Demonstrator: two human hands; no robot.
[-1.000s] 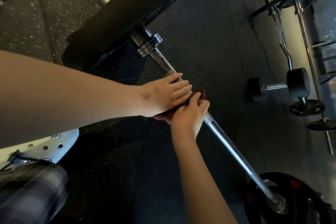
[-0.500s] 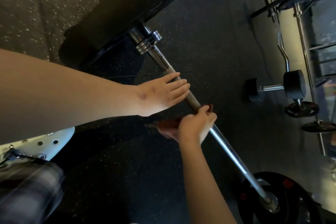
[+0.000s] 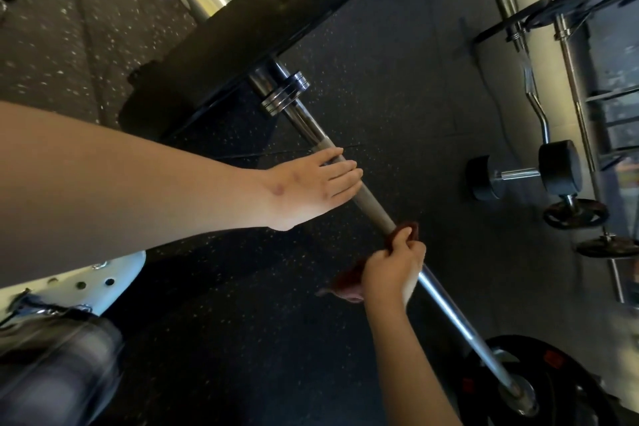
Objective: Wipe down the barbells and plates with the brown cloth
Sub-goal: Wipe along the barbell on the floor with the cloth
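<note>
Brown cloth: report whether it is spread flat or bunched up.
Bunched. The right hand grips the brown cloth wrapped around the barbell shaft, with crumpled ends sticking out on both sides of the fist.

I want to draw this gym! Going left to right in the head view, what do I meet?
First the left hand on the barbell → right hand holding the brown cloth → dumbbell.

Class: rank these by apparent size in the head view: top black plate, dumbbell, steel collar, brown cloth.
Largest first: black plate; dumbbell; then steel collar and brown cloth, too alike to rank, the cloth partly hidden under the right hand.
</note>
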